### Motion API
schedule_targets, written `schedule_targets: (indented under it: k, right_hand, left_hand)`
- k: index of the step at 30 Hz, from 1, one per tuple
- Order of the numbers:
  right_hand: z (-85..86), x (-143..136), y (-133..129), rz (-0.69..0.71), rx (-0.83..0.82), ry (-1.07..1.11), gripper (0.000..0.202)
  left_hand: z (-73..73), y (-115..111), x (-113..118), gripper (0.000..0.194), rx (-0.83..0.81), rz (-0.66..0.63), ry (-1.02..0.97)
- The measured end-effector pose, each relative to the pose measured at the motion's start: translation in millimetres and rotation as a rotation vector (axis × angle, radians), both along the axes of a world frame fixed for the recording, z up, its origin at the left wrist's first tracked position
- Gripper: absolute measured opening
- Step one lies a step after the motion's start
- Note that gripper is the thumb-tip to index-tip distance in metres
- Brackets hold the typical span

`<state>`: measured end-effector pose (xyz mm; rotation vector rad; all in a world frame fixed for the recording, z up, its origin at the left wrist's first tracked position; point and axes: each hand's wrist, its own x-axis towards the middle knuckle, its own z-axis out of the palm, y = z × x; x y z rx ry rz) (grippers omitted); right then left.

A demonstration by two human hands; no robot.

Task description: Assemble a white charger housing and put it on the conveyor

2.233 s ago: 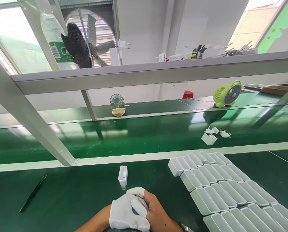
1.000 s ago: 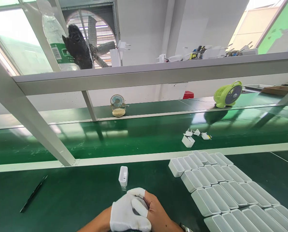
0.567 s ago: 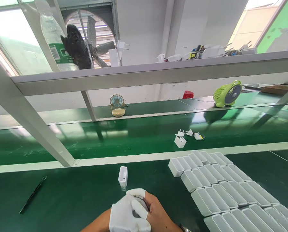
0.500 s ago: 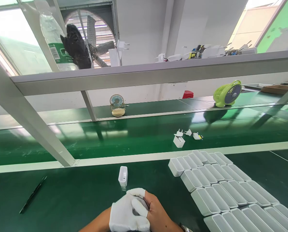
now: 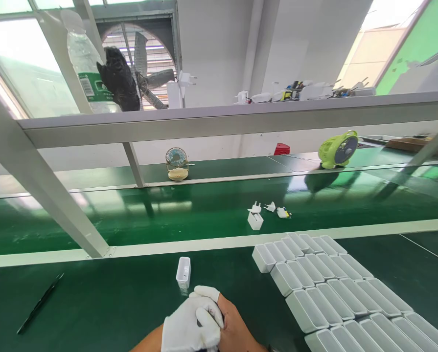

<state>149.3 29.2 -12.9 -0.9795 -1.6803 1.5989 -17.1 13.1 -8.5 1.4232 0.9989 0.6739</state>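
Head view: the left hand [image 5: 189, 325], in white glove cloth, and the right hand [image 5: 235, 327], bare with white-covered fingertips, are clasped together; whether they grip anything, I cannot tell. Just beyond them, towards the table's [image 5: 112, 303] far edge, stands one open-topped white case [image 5: 183, 271]. Four rows of smooth, oblong white boxes [image 5: 325, 298] fill the right side, too tightly packed to count surely. One slim black tool [image 5: 40, 303] lies left. Past that edge, one white box-shaped plug [image 5: 255, 221] and two smaller pieces [image 5: 283, 212] sit on a glossy green surface [image 5: 204, 210], partly blocked by a slanting post [image 5: 52, 195].
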Motion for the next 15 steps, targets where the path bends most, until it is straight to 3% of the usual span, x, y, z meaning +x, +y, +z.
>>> schedule_targets:
  k: [4,11,15]
  right_hand:
    - [2.9,-5,-4,0.011,0.049,0.09,0.05]
    - [0.4,-5,-6,0.005,0.121,0.149,0.043]
    - [-1.1,-7,-5,-0.007,0.125,0.137,0.043]
  left_hand:
    - [-5.2,0,-4,0.034,0.096,0.049,0.06]
    - [2.9,-2,5,0.045,0.095,0.033,0.148]
    - [-6.3,-2,8,0.056,0.096,0.088,0.147]
